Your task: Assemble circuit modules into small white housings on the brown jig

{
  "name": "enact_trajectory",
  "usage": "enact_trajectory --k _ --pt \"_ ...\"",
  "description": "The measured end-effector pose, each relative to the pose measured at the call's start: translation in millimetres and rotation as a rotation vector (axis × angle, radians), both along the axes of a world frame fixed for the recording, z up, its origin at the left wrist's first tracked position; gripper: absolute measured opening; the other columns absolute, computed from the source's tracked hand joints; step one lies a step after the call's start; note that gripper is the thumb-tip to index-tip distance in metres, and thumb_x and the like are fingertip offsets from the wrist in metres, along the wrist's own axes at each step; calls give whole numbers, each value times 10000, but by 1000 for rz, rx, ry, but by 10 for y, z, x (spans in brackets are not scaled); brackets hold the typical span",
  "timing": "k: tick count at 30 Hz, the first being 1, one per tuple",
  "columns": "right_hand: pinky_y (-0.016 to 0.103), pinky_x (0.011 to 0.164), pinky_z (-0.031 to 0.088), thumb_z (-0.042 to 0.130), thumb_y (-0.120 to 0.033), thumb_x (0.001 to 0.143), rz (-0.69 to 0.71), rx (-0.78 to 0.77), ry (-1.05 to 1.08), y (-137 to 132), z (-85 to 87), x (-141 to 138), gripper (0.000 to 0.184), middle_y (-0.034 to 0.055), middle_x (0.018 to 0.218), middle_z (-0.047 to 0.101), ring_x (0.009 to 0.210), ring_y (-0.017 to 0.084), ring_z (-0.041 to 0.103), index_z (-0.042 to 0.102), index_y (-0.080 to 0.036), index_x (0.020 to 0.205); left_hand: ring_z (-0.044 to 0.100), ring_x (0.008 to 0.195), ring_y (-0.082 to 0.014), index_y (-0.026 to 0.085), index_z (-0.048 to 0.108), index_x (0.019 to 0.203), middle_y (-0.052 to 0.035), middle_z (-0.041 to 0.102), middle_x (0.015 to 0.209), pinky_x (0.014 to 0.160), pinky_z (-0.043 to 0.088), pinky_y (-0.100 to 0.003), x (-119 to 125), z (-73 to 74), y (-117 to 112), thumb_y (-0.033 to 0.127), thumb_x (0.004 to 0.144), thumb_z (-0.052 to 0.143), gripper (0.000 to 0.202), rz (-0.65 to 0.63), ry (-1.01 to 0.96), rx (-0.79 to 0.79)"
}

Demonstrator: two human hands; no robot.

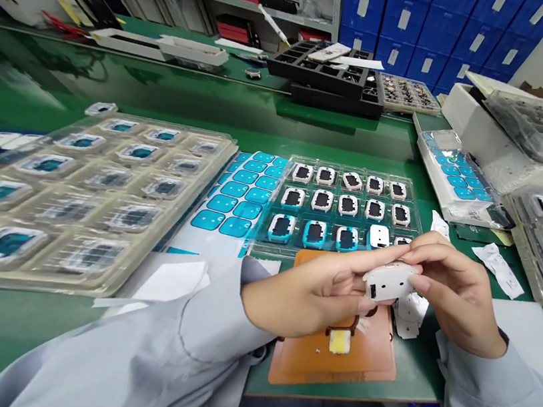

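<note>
A small white plastic housing [388,282] with dark holes in its face is held between my two hands above an orange mat [294,362]. My left hand [320,288] grips it from the left, thumb below and fingers above. From the right, my right hand [456,290] pinches its other end with thumb and fingers. On the mat below lies a yellow pad [339,342]. White pieces with holes [410,314] lie under my right hand. Just beyond my hands is a clear tray [258,245] of white and black housings, a few edged in blue.
Sheets of blue stickers [239,189] lie left of the clear tray. A large plastic tray of parts [88,282] fills the left. More trays [528,266] and a white foam box [464,123] stand right. Black trays [336,101] sit at the back, before blue bins [403,20].
</note>
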State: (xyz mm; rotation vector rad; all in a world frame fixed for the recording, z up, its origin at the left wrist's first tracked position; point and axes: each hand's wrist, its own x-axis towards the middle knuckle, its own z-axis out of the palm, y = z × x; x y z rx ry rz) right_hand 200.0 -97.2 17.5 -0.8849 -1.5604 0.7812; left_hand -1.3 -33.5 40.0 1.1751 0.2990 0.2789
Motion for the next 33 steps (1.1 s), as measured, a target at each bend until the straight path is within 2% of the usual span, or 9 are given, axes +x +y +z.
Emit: enact_trajectory --k 4,9,16,20,24,29,33 --pt "267 708 492 597 -102 885 -18 15 -2 -3 -6 -7 242 36 909 580 856 155 558 701 -263 1034 483 666 -70 197 378 1476 -21 625 932 700 461 -206 2 -6 3 104 862 574 652 4 -17 -6" --pt "261 708 483 633 -114 876 -33 -19 16 -14 -7 -13 244 23 905 581 847 150 548 713 -294 1021 464 653 -56 154 309 1503 -40 612 980 669 457 -193 2 -12 10 125 870 572 687 -21 -15 16" --pt "249 723 471 632 -89 872 -31 -23 34 -14 -12 -24 282 13 907 578 854 137 538 719 -308 1027 477 679 -59 173 305 1505 -66 598 1085 673 464 -196 4 -30 -1 111 882 525 664 -19 -6 113" --pt "258 731 468 643 -76 857 -31 -23 28 -12 -13 -26 289 10 909 576 841 137 535 720 -303 1018 468 665 -69 220 345 1488 -24 588 944 660 459 -198 7 -70 -24 84 892 478 625 -3 -35 190" --pt "259 710 459 636 -73 858 -30 -17 21 -10 -9 -25 280 9 896 569 832 136 540 719 -295 1007 459 624 -80 246 373 1470 23 502 767 605 440 -193 8 -107 -42 81 903 459 597 -7 -41 296" --pt "263 692 457 643 -95 859 -42 -11 12 -6 -7 -26 233 12 880 558 823 141 541 714 -281 979 467 623 -84 261 366 1472 6 549 831 622 447 -213 9 -126 -47 86 914 446 590 7 -38 389" --pt "272 663 452 668 -126 853 -61 -9 -9 -4 -12 -33 162 19 862 545 797 150 533 699 -263 934 485 637 -96 260 362 1475 -24 601 916 627 453 -231 7 -146 -44 160 930 478 566 6 -25 423"
